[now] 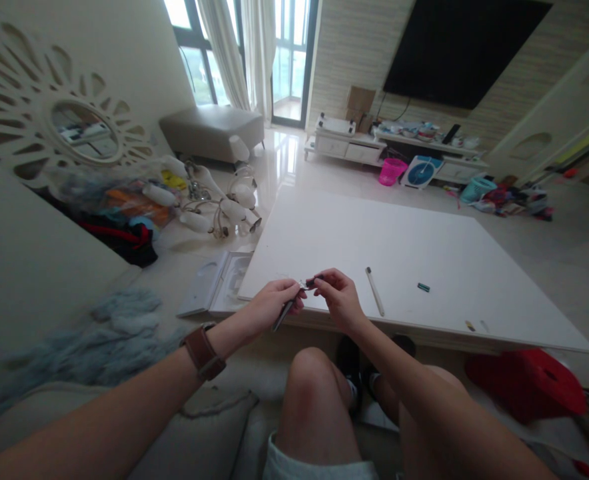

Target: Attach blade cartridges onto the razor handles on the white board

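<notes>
My left hand (273, 303) is closed around a thin dark tool (285, 312) that slants down from its fingers. My right hand (338, 295) pinches a small dark part (316, 280) just beside the tool's tip; what the part is I cannot make out. Both hands meet over the near edge of a low white table (424, 240). On the table to the right of my hands lie a white stick-like piece (374, 291) and a small green cylinder (423, 287). A brown strap sits on my left wrist (203, 351).
My bare knees are below the hands. A white moulded tray (219, 283) lies on the floor left of the table, a chandelier (214, 200) beyond it. A red object (529, 383) sits at lower right. A TV cabinet (364, 147) and pink basket (392, 171) stand far back.
</notes>
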`<state>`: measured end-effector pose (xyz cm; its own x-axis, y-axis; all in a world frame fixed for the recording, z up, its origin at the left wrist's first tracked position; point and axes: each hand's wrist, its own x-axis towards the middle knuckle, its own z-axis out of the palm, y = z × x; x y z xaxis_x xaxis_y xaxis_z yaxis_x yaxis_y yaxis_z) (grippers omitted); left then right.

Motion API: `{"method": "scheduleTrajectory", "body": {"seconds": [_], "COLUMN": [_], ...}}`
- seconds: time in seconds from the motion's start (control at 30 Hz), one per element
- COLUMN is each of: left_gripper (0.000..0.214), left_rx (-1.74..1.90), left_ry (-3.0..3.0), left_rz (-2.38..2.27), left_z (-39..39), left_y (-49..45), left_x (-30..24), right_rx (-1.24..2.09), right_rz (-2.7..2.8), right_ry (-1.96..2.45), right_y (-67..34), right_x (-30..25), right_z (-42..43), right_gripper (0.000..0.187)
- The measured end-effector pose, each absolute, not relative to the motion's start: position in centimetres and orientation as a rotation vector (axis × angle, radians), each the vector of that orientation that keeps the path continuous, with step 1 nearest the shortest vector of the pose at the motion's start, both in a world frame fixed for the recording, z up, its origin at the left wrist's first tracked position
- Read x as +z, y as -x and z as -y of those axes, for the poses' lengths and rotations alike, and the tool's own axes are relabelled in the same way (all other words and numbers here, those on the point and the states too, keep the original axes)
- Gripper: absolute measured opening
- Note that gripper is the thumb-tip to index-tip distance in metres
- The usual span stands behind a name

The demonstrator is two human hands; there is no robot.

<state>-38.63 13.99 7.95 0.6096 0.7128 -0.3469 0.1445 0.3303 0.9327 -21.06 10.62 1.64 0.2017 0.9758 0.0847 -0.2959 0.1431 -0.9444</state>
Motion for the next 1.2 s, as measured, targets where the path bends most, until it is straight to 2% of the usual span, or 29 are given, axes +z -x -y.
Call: {"method": "scheduleTrajectory", "body": {"seconds": [0.27, 0.47, 0.8, 1.2], "left_gripper": [0.033, 0.018, 0.021, 0.032], "left_rx": [0.452, 0.447, 0.460, 0.412], "left_ry": [-1.184, -1.102, -0.965, -1.323], "left_rz": [-0.938, -0.945, -0.890, -0.848], "left_z": [-14.05, -13.84, -13.52, -14.02], "left_y": [38.64, 38.51, 38.56, 38.67], "left_x": [7.46, 7.91, 7.83, 7.64], "right_rx": [1.130, 1.134, 1.127, 1.121], "right_rz": [0.878, 0.879, 0.805, 0.787], "right_ry": [1.005, 1.021, 1.021, 0.999], "right_y": [20.91, 20.88, 20.90, 20.96], "right_x": [1.16, 1.12, 1.52, 1.87], "right_z": [-10.79, -10.82, -10.82, -10.67], "right_gripper": [0.016, 0.026, 0.028, 0.026]}}
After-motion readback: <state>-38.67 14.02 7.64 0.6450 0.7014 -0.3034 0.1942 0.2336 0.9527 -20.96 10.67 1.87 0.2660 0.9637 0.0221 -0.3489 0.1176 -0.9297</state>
